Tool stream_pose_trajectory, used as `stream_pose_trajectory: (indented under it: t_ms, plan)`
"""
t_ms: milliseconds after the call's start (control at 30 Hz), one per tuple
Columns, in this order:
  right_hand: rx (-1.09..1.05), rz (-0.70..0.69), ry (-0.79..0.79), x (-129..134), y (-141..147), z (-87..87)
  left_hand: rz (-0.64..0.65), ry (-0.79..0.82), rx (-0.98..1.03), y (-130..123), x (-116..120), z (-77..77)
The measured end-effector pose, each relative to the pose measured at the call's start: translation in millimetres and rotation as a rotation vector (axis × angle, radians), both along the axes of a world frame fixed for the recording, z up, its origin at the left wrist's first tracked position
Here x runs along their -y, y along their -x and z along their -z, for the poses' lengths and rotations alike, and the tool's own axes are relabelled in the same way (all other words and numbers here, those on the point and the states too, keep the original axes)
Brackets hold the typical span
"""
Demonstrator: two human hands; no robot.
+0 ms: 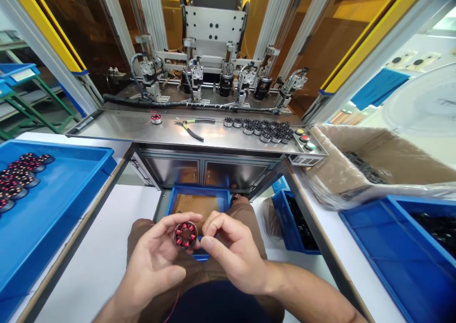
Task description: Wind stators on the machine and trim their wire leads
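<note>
My left hand [153,256] holds a round motor stator [185,234] with red copper windings by its rim, its open face toward me. A thin red wire [174,306] hangs below that hand. My right hand [231,251] is close against the stator's right side, thumb and fingers pinched together. What the pinch holds, if anything, cannot be made out. Both hands are above my lap. On the steel ledge ahead lie another red-wound stator [156,118] with wire ends and a pair of pliers [194,127] with green-and-black handles.
Several black ring parts [265,128] cluster on the ledge beside a button box [306,140]. Behind stands a machine with clamps [228,76]. A blue tray [81,171] of stators is left; a cardboard box [402,152] and blue bin [384,242] are right. Another blue bin [230,197] sits below.
</note>
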State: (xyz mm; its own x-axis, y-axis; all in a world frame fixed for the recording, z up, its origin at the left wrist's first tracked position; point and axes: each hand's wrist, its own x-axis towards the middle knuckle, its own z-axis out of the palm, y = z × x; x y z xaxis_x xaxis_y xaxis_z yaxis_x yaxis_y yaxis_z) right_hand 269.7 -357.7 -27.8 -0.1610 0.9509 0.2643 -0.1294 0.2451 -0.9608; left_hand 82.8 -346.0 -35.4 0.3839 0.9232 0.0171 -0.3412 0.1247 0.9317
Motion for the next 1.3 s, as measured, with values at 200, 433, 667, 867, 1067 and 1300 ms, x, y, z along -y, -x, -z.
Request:
stream_pose_trajectory:
  t_ms: [200, 433, 667, 867, 1067, 1300]
  plan:
    - [0.052, 0.036, 0.003, 4.7, 4.9, 7.4, -0.273, -0.145, -0.145, -14.2, -1.5, -1.3]
    - [-0.022, 0.001, -0.075, -1.1, 3.5, 5.8, -0.397, -0.469, -0.387, -6.5, 11.5, 7.5]
    - [-0.125, -0.112, 0.019, -4.3, 13.4, 2.5, -0.393, -0.659, -0.510, -0.3, 11.3, 7.4]
    - [-0.290, -0.039, 0.188, 7.3, 23.1, 20.8, -0.431, -0.613, -0.491, -0.9, 11.1, 10.1]
    - [0.074, 0.153, -0.255, 1.3, 5.0, 17.2, -0.397, -0.686, -0.530, 2.8, 10.6, 6.4]
    - [0.337, 0.136, -0.535, -12.8, -5.1, -14.3, -0.392, -0.792, -0.625, 0.5, 8.7, -2.0]
